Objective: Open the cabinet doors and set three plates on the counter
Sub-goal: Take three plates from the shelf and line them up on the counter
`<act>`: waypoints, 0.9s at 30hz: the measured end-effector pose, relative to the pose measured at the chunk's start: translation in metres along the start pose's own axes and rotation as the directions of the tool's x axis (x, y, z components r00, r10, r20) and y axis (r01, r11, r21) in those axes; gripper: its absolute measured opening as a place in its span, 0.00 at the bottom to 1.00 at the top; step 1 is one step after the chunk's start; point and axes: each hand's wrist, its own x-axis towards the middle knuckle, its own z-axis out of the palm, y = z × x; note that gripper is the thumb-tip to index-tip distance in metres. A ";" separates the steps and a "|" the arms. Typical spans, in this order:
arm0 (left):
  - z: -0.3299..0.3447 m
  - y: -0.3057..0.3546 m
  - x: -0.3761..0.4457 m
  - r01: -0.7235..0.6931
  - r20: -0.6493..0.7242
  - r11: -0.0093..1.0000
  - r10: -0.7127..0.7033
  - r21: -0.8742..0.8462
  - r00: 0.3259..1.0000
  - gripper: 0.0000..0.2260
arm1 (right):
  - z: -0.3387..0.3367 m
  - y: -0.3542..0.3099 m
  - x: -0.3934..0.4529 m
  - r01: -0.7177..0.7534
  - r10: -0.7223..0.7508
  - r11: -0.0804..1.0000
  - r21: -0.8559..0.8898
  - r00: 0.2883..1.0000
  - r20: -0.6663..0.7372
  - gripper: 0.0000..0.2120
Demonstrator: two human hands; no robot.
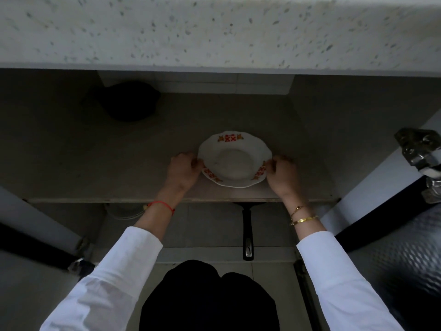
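Counter [214, 32] overhead: no plates seen on the visible part. Cabinet doors [372, 187] swung open, that step judged done. Plate [235, 161] on shelf [119, 177], rim pinched by left hand [183, 170] and right hand [282, 174]; lifting remains.

Home kitchen, seen from above w/ the person crouched at an open base cabinet. Evidence: pale speckled stone-look countertop [214, 32] overhanging the top of view; under it a grey cabinet shelf [95, 163] holding a white scalloped ceramic plate w/ red-and-gold motifs [235, 160]. Black-handled frying pan [247, 232] lies on the level below, its handle poking out from under the shelf edge. Dark rounded pot-like object [124, 101] at the back left, too dim to ID, poss. cookware. White cabinet doors [372, 185] swung open both sides, metal hinges [420, 149] visible. Pale tiled floor [274, 278] in front.
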 end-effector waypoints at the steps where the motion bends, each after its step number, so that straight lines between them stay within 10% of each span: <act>1: -0.001 -0.001 -0.005 -0.004 -0.006 1.000 0.004 -0.015 1.000 0.11 | 0.000 0.000 -0.006 0.002 -0.002 1.000 0.014 1.000 -0.003 0.13; 27: -0.043 -0.010 -0.127 -0.031 -0.242 0.969 -0.031 -0.246 0.970 0.09 | -0.028 -0.010 -0.119 0.183 -0.155 0.966 0.184 0.975 -0.159 0.09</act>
